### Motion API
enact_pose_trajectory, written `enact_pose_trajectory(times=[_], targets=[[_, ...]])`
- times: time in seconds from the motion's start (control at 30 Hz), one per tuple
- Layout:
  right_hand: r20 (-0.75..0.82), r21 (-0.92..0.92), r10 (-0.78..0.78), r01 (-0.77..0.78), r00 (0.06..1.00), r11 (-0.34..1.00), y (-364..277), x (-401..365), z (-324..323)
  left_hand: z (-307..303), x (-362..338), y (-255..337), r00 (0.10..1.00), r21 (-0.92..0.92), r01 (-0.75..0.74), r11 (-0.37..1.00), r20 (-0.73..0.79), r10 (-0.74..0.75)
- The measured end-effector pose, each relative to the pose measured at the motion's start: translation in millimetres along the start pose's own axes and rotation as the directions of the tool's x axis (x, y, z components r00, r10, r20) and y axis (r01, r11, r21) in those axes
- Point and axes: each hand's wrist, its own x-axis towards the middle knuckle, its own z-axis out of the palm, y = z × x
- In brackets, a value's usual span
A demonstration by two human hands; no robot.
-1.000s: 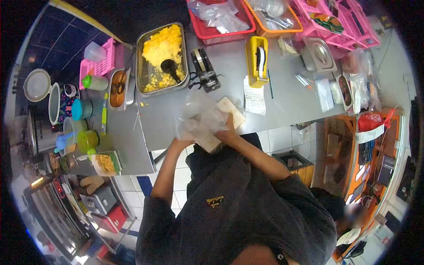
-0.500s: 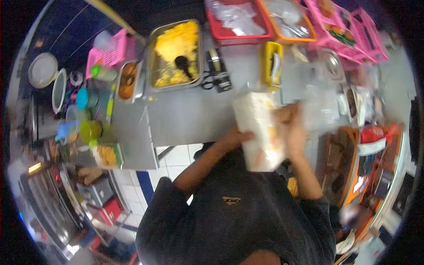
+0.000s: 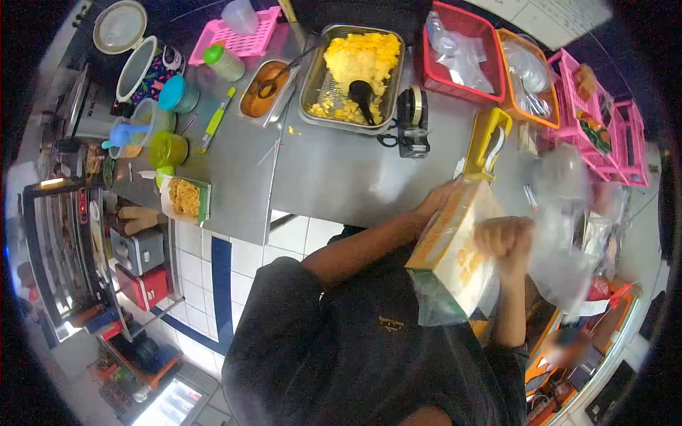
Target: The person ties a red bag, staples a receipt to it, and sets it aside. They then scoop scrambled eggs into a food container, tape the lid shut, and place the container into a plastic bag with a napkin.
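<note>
My left hand (image 3: 435,204) grips the upper edge of a pale takeaway box (image 3: 455,248) with yellow food showing through its side. The box is held tilted in front of my chest, off the steel counter (image 3: 334,181). My right hand (image 3: 504,238) is closed in a fist on a clear plastic bag (image 3: 561,241) that billows out to the right of the box. The box's lower end sits in a fold of plastic; I cannot tell whether that fold belongs to the same bag.
On the counter stand a steel tray of yellow food with a black scoop (image 3: 359,71), a small sauce tray (image 3: 263,89), a black tape dispenser (image 3: 412,124) and a yellow dispenser (image 3: 486,145). Red (image 3: 462,53), orange (image 3: 529,71) and pink baskets (image 3: 597,121) line the back right. Cups and a filled food container (image 3: 186,199) sit left.
The box has come up off the counter and moved right, toward my chest. My right hand has drawn the clear bag out to the right. The view has swung leftward.
</note>
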Motion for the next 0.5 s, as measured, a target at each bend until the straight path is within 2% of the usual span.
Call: enact_pose_trajectory(times=[0.03,0.07,0.1,0.13,0.17,0.2,0.23,0.27,0.3,0.37,0.4,0.43,0.47,0.5], targets=[[-0.025,-0.158,0.080,-0.083,0.996,0.984,16.4,-8.0,-16.9,15.4,-11.8,18.4,0.993,0.188,-0.076,0.979,-0.072,0.091],[-0.015,-0.156,0.084,-0.085,0.996,0.984,24.7,-8.2,-23.5,27.5,-26.9,42.4,1.000,0.044,-0.024,0.999,0.001,0.023],[-0.062,-0.330,0.136,-0.149,0.989,0.932,32.7,-7.1,-29.4,23.3,-33.5,54.9,0.999,0.042,-0.034,0.999,-0.002,0.034],[-0.118,-0.488,0.177,-0.212,0.977,0.847,40.4,-5.6,-33.9,19.2,-39.2,64.9,0.995,-0.109,-0.090,0.990,0.035,0.095],[-0.180,-0.626,0.206,-0.274,0.962,0.730,47.4,-4.2,-37.1,14.7,-45.2,73.6,0.985,-0.258,-0.139,0.956,0.062,0.160],[-0.244,-0.740,0.222,-0.330,0.944,0.586,52.9,-2.8,-39.2,1.1,-50.0,78.3,0.958,-0.275,-0.233,0.933,0.100,0.268],[-0.308,-0.825,0.224,-0.377,0.925,0.420,56.4,-0.6,-40.5,-18.1,-56.0,78.9,0.956,-0.278,-0.243,0.929,0.093,0.277],[-0.369,-0.878,0.208,-0.413,0.906,0.240,58.3,2.9,-40.5,-39.4,-62.2,80.3,0.915,-0.271,-0.289,0.918,0.204,0.348],[-0.359,-0.882,0.206,-0.404,0.910,0.244,60.1,9.8,-29.9,-51.3,-71.2,87.4,0.855,-0.266,-0.335,0.904,0.317,0.410],[-0.372,-0.907,0.161,-0.395,0.914,0.145,64.4,19.7,1.5,-46.9,-119.2,110.9,0.889,-0.044,-0.385,0.922,0.249,0.383],[-0.238,-0.917,-0.118,-0.183,0.964,0.354,93.8,15.1,-4.7,-44.2,-135.6,124.4,0.871,0.235,-0.481,0.845,0.013,0.492],[-0.141,-0.979,-0.200,-0.107,0.970,0.172,160.1,-9.1,-60.5,-45.1,-150.3,136.6,0.759,0.512,-0.467,0.721,-0.186,0.624],[-0.014,-1.000,-0.199,-0.011,0.980,0.015,158.4,-7.4,-47.9,-74.6,-157.6,150.2,0.556,0.771,-0.379,0.512,-0.253,0.792],[0.113,-0.986,-0.180,0.088,0.977,-0.141,154.9,-4.3,-32.0,-112.9,-162.1,162.3,0.319,0.941,-0.181,0.287,-0.219,0.922]])
